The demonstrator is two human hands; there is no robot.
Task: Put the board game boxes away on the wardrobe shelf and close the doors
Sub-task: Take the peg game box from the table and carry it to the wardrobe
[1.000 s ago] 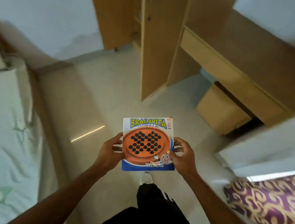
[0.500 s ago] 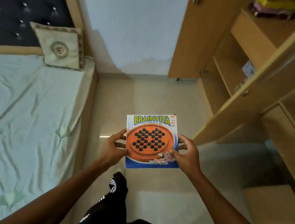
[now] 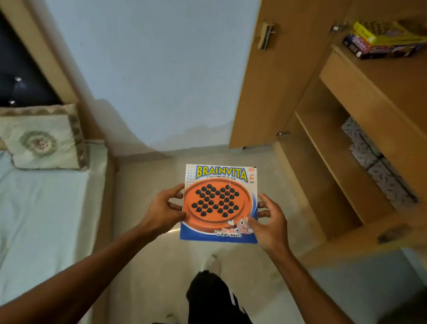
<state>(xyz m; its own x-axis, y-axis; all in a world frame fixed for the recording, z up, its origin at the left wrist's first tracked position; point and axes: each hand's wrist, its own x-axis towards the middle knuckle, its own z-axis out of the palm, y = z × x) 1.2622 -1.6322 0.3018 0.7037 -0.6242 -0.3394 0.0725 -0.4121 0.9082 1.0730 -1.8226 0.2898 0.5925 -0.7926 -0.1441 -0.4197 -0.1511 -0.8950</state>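
Note:
I hold a square Brainvita board game box (image 3: 219,202), blue with an orange disc, flat in front of me over the floor. My left hand (image 3: 165,209) grips its left edge and my right hand (image 3: 270,225) grips its right edge. The open wooden wardrobe (image 3: 387,120) stands to the right. On its upper shelf (image 3: 412,86) lie two stacked game boxes, a yellow one (image 3: 389,32) on a dark purple one (image 3: 377,48). One wardrobe door (image 3: 277,62) stands open ahead, another (image 3: 385,234) at the lower right.
A bed with a pale green sheet (image 3: 15,213) and a cushion (image 3: 37,136) fills the left. Grey patterned boxes (image 3: 375,159) sit on a lower wardrobe shelf. Tiled floor (image 3: 146,274) runs between bed and wardrobe. My dark trouser leg (image 3: 215,303) is below.
My view has swung left and up from the desk to the open wardrobe and its shelves. Both hands keep the same hold on the Brainvita box.

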